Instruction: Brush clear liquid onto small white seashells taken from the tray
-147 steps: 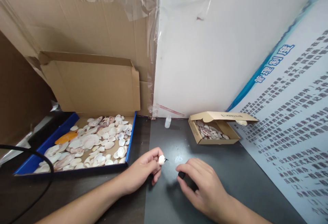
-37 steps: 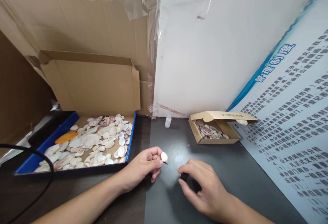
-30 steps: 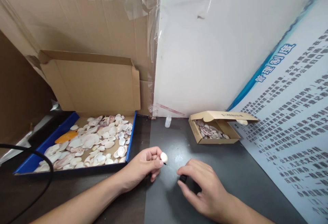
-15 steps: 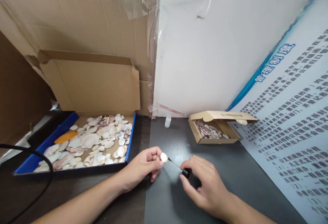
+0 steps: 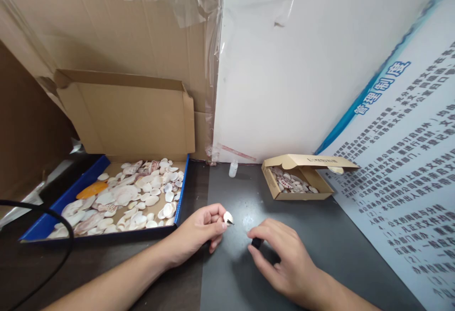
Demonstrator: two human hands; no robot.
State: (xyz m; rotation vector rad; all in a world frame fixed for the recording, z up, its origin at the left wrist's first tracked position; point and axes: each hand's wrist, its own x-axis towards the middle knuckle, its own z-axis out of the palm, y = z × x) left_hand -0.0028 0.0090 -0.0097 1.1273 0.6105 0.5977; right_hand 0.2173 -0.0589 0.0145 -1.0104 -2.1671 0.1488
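Observation:
My left hand [image 5: 209, 228] is closed, pinching a small white seashell [image 5: 227, 216] between thumb and fingertips. In my right hand [image 5: 284, 254], thumb and fingers grip the black cap [image 5: 256, 243] of a small applicator brush. Its thin stem barely shows against the dark table, but the dark brush tip [image 5: 230, 222] lies across the face of the shell. Whether the bristles touch the shell I cannot tell for certain. Both hands are above the table, a short way apart.
A blue-sided box [image 5: 179, 197] of many seashells stands open at the left. Toward the back are a small translucent bottle [image 5: 233, 169] and a smaller cardboard box [image 5: 302, 196] with more shells. A black cable [image 5: 67, 225] loops at the left edge. Panels [image 5: 270, 74] close off the back.
The brush tip has moved left and inward, from the shell's right edge onto its face. My right hand has shifted slightly left. My left hand stays in place with the shell.

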